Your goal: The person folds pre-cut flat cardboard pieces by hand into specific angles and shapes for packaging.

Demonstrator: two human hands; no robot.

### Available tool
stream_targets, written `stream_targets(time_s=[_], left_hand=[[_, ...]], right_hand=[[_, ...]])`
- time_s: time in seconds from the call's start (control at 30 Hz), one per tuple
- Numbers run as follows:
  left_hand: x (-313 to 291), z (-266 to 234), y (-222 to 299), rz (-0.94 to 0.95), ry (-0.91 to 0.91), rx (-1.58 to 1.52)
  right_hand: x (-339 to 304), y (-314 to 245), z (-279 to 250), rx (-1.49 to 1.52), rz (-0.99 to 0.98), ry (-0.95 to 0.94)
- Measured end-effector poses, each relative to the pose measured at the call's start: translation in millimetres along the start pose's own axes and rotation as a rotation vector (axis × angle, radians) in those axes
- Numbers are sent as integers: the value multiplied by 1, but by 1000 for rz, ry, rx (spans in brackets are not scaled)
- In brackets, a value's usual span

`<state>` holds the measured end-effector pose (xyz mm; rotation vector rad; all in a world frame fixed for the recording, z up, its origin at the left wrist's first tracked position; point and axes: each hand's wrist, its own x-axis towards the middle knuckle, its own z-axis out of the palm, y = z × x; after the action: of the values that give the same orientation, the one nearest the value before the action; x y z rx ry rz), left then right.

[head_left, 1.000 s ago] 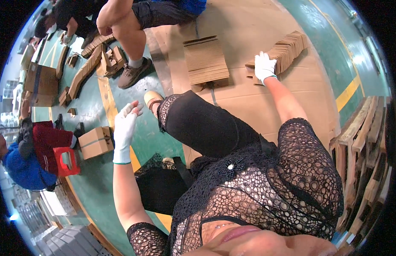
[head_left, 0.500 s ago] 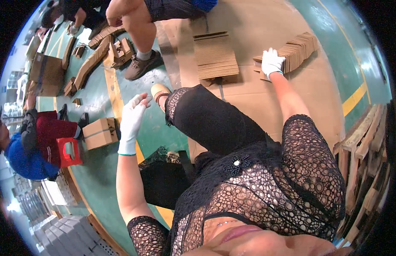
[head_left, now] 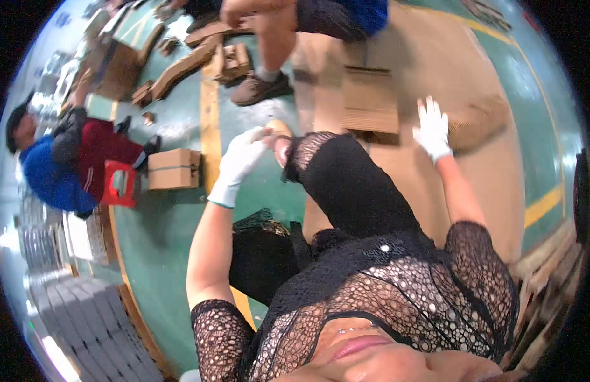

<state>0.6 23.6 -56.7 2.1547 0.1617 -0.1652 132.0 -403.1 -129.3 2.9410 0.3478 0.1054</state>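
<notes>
My right hand (head_left: 433, 127), in a white glove, is open with its fingers spread. It lies beside the near left end of a slanting row of folded cardboard pieces (head_left: 479, 122), which is blurred; whether the hand touches it I cannot tell. A second stack of cardboard pieces (head_left: 370, 99) stands left of that hand. Both rest on a large flat cardboard sheet (head_left: 479, 184). My left hand (head_left: 241, 162), also white-gloved, is raised near my bent knee. Its fingers are loosely bent, and nothing shows in them.
A co-worker's leg and brown shoe (head_left: 260, 89) are beyond my left hand. Another person sits on a red stool (head_left: 120, 183) at the left, near a closed carton (head_left: 174, 169). Cardboard pieces (head_left: 187, 67) lie on the green floor. Wooden pallets (head_left: 546, 280) stand at the right.
The whole view has shifted, so the scene sits farther right. My right hand has let go of the cardboard row and spread its fingers. My left hand stays raised and is nearer my knee.
</notes>
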Motion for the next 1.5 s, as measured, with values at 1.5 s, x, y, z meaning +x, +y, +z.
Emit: stream_targets(time_s=[1.5], left_hand=[[-43,-67,26,88,186,-202]], right_hand=[[51,-195,-219,1146,-793,-13]])
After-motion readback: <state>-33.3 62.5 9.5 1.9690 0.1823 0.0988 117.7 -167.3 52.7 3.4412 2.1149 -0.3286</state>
